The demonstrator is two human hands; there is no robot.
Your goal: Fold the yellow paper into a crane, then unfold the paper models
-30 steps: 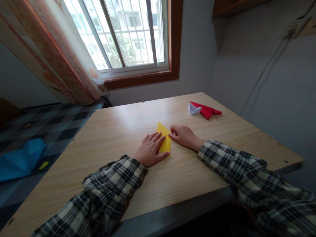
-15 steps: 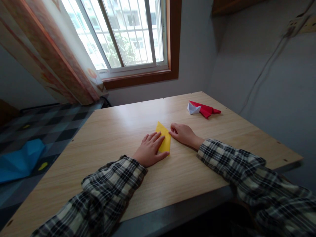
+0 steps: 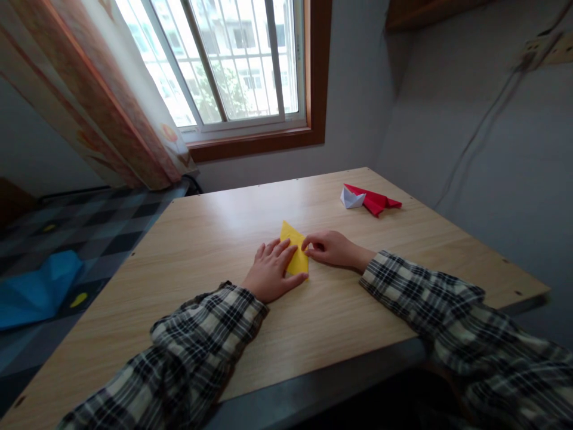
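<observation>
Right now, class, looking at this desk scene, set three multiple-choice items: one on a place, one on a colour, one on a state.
1. Where does the red and white folded paper lie on the table?
A. far right part
B. near left corner
C. under the left hand

2. What colour is the paper under the hands?
A. blue
B. yellow
C. green

3. How is the left hand placed?
A. raised in the air
B. flat on the paper
C. gripping the table edge

Answers: 1 A, it lies beyond the right hand, near the wall. 2 B, the yellow paper shows between the hands. 3 B, its fingers lie spread flat on it.
</observation>
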